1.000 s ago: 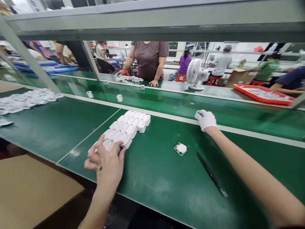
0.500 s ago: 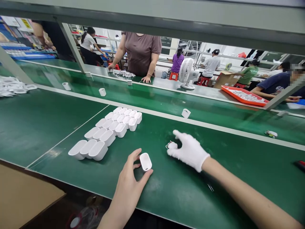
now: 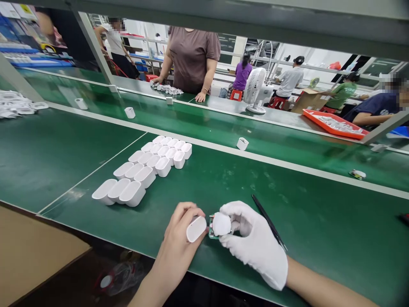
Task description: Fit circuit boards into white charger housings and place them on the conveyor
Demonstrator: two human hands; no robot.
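My bare left hand (image 3: 179,236) is closed round a white oval plastic housing (image 3: 196,229), tilted so that one oval end faces me. Close beside it, my right hand (image 3: 255,238), in a white glove, pinches a small circuit board (image 3: 220,224) with a round white piece on top and a green edge. The board almost meets the housing; I cannot tell whether they touch. Black tweezers (image 3: 268,221) lie on the bench behind the gloved hand, partly hidden by it. Rows of white open housings (image 3: 131,192) stand to the left.
The green bench (image 3: 306,213) has a rail (image 3: 275,160) along its far side. Beyond it, single housings (image 3: 242,143) and a circuit board (image 3: 358,174) sit on a green strip. A fan (image 3: 255,89), a red tray (image 3: 335,123) and several people are farther back. Cardboard (image 3: 38,256) lies lower left.
My right hand has picked the circuit board off the bench and brought it left and nearer, beside the housing. My left hand has turned the housing over sideways. The tweezers now show more fully.
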